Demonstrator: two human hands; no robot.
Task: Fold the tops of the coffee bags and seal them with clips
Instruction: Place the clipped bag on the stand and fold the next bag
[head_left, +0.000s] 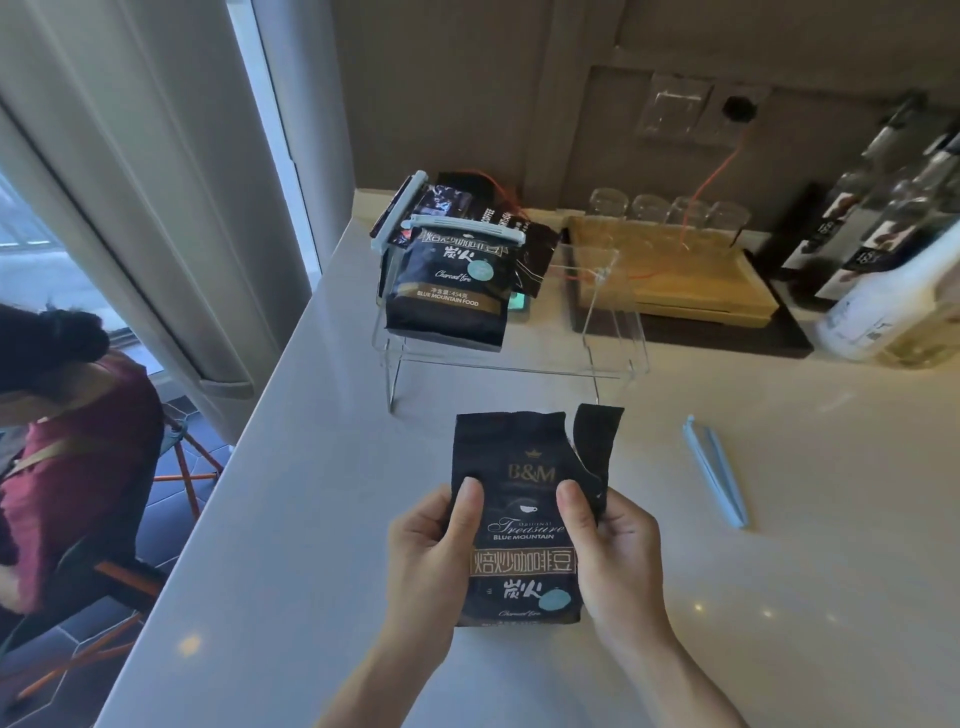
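Pale table (311, 519) is carrying everything. You are holding a coffee bag (524, 525) upright near its front edge, left hand (431, 545) and right hand (613, 556) gripping its sides, fingers closed on it, thumbs in front. Its top is standing torn open. A blue clip (716, 470) is lying to the right, apart. Behind, two clipped bags (449, 280) are sitting on a clear stand (613, 332).
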